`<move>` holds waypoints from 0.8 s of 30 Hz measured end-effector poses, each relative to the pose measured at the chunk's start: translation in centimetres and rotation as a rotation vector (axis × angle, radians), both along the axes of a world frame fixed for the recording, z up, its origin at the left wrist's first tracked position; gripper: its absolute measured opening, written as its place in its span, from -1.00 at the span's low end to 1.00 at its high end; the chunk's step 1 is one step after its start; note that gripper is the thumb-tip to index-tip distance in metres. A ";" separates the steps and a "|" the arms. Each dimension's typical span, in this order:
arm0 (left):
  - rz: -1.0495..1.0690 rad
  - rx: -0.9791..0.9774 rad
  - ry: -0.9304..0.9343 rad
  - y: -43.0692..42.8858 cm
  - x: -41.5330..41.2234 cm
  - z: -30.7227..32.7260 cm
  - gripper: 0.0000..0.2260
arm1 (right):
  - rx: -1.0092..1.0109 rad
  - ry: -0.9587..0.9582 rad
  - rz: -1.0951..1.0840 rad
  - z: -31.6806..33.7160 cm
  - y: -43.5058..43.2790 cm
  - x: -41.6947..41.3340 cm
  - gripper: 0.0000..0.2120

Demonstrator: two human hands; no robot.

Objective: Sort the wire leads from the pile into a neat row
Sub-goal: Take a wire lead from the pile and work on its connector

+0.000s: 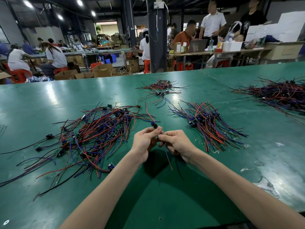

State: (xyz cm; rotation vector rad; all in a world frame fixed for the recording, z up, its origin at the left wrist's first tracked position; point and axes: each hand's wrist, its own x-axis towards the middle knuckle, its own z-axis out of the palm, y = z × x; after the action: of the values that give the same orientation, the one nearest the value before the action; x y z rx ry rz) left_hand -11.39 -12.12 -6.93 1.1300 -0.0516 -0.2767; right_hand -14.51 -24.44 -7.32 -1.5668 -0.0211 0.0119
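A tangled pile of red, blue and black wire leads (89, 134) lies on the green table (165, 195) to the left of my hands. On the right, a tidier bundle of leads (208, 124) lies fanned out side by side. My left hand (145, 142) and my right hand (175, 142) meet above the table's middle and pinch one wire lead (152, 122) between them. Its small black part sits at my left fingertips, its red wire runs up and away, and other wire ends hang down below my right hand.
A small loose cluster of leads (160, 89) lies farther back at the centre. A big heap of leads (280, 95) lies at the far right. Beyond the table's far edge are seated workers, cardboard boxes, red stools and a dark pillar (156, 38).
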 end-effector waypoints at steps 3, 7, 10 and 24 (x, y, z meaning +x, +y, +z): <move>0.057 0.058 -0.049 0.0 0.0 -0.3 -0.94 | -0.020 0.037 0.020 -0.1 0.0 0.1 -0.69; 0.135 0.168 -0.105 0.2 0.4 -0.5 -0.91 | 0.042 0.077 0.050 0.1 0.0 0.1 -0.84; 0.161 0.182 -0.127 0.5 0.6 -0.5 -0.91 | 0.064 0.089 0.078 0.3 -0.1 0.1 -0.86; 0.293 0.110 -0.063 2.5 2.2 0.1 -0.92 | -0.042 0.107 0.220 -0.1 -0.2 0.2 -0.85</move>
State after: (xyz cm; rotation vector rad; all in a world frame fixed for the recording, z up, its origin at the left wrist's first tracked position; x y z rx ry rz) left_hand -9.16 -9.65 -6.87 1.2381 0.0738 0.0177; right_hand -14.26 -24.60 -7.38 -1.5975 -0.1091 0.2707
